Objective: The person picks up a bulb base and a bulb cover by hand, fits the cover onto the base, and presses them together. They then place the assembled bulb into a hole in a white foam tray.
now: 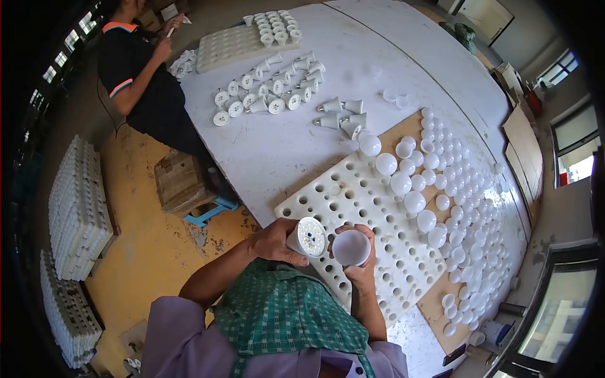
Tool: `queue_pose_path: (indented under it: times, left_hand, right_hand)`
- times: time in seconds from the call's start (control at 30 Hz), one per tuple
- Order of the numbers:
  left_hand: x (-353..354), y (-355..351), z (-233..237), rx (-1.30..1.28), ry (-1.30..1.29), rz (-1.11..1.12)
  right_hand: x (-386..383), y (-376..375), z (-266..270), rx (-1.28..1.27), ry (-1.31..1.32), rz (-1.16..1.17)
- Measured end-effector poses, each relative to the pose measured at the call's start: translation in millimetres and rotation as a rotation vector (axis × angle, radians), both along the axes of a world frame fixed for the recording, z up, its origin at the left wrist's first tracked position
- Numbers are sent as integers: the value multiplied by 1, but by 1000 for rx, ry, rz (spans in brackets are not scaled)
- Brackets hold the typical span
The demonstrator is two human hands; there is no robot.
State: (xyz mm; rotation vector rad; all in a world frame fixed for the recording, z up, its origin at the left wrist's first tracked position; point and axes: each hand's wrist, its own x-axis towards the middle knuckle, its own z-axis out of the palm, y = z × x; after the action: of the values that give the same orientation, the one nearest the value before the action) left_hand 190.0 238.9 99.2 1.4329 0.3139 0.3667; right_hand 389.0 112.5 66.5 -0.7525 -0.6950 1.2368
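Observation:
My left hand (272, 242) is closed around a white LED bulb body (311, 237), its round chip board turned up toward me. Just beside it, my right hand (362, 272) grips a white bulb cover (351, 248) with the hollow side facing up. Cover and bulb body are close together but apart. Both are held in front of my green apron, over the near edge of a white foam tray (353, 189) full of round holes. Several more round covers (414, 201) stand along the tray's far right edge.
Many loose covers (476, 236) lie on brown cardboard at the right. Bulb bodies (275, 104) lie farther up the white table (252, 164); another foam tray (220, 50) holds more. A co-worker (142, 75) stands at the left edge. Stacked trays (74, 208) and a carton (181, 183) sit left.

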Motion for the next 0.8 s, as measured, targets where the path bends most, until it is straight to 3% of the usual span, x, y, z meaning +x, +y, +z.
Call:
queue_pose_path:
  times: [0.63, 0.73, 0.8]
  left_hand:
    - [9, 4, -5, 44, 122, -109]
    - [7, 6, -2, 103, 178, -134]
    - [5, 7, 6, 151, 219, -146]
  right_hand:
    - [5, -4, 2, -80, -182, 6]
    - [8, -4, 4, -45, -286, 30]
    - [9, -4, 18, -62, -626, 84]
